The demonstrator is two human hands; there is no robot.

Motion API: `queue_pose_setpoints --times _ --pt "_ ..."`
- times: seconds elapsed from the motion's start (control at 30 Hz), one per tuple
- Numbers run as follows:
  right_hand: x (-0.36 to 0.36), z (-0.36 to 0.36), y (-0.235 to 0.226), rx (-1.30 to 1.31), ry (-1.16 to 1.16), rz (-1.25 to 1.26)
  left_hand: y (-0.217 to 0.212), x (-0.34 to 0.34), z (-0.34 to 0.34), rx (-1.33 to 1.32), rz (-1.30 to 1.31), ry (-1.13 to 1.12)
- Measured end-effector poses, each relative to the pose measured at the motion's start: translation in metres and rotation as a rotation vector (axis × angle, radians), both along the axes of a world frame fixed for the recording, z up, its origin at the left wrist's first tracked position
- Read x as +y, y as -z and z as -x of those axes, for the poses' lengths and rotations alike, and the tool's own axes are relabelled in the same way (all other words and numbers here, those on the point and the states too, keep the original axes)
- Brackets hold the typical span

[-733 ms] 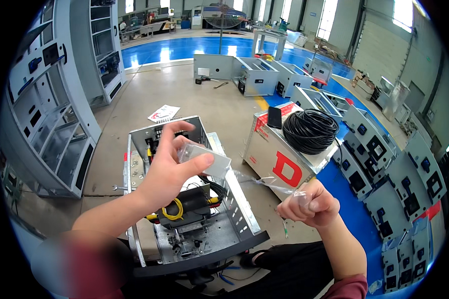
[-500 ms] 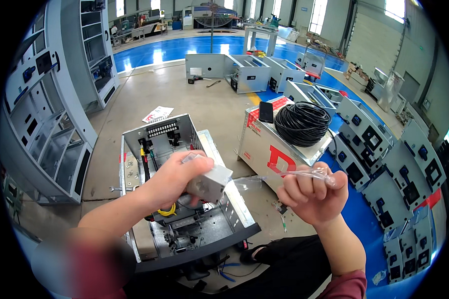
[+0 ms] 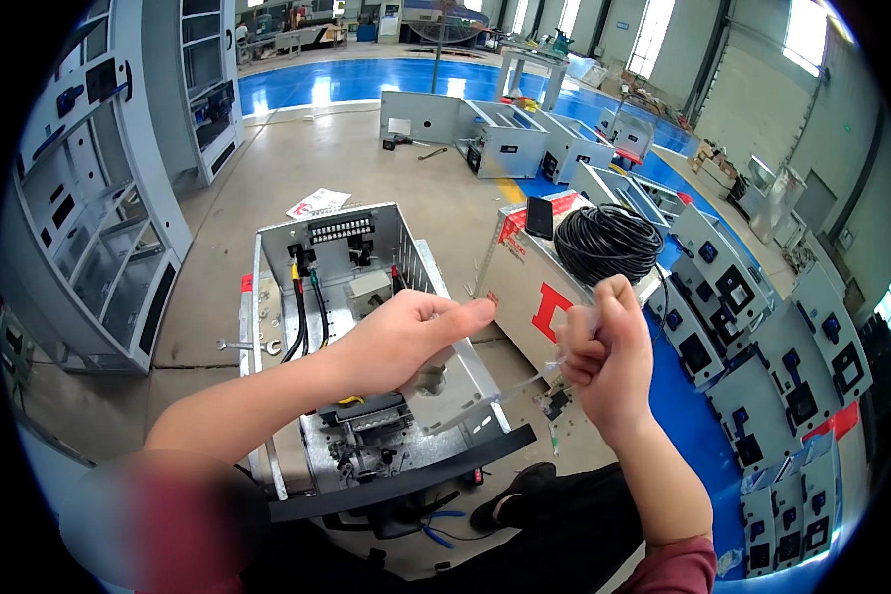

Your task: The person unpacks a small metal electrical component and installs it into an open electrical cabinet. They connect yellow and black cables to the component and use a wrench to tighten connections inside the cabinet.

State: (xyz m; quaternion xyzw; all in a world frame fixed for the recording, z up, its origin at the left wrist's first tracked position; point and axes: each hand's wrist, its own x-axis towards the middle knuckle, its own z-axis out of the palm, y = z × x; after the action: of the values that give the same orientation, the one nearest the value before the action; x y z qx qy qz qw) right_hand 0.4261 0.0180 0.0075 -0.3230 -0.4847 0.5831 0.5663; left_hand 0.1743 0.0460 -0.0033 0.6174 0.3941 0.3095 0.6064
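My left hand is closed on a light grey box-shaped part with a hollow in its face, over the open metal enclosure. The hand covers much of that part. My right hand is raised to the right with fingers curled around clear plastic film, which trails toward the grey part. Inside the metal enclosure are a terminal strip, black cables with yellow and green ends, another grey box and dark mechanisms at the near end.
A wrench lies at the enclosure's left side. Right of it stands a carton bearing a phone and a black cable coil. Tall cabinets rise at left; several grey panels line the right. Blue-handled pliers lie by my feet.
My left hand has moved slightly right, and the grey part has turned and sunk lower beneath it. My right hand has risen and turned, its fingers still curled on the film.
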Motion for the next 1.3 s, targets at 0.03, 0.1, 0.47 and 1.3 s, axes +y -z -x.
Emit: queue_pose_setpoints --times 0.03,0.1,0.47,1.3 --pt "0.001 0.001 0.003 -0.142 0.014 -0.073 -0.002 -0.001 0.000 -0.002 -0.004 -0.011" --pt "-0.002 0.005 0.001 -0.752 -0.005 -0.498 -0.009 -0.003 -0.001 -0.006 -0.015 -0.032" --pt "-0.002 0.011 0.021 -1.199 -0.053 -0.872 -0.007 0.010 -0.003 0.164 -0.010 -0.036" --pt "0.008 0.012 0.011 -1.247 -0.006 -1.098 -0.006 0.020 0.006 0.292 -0.120 0.133"
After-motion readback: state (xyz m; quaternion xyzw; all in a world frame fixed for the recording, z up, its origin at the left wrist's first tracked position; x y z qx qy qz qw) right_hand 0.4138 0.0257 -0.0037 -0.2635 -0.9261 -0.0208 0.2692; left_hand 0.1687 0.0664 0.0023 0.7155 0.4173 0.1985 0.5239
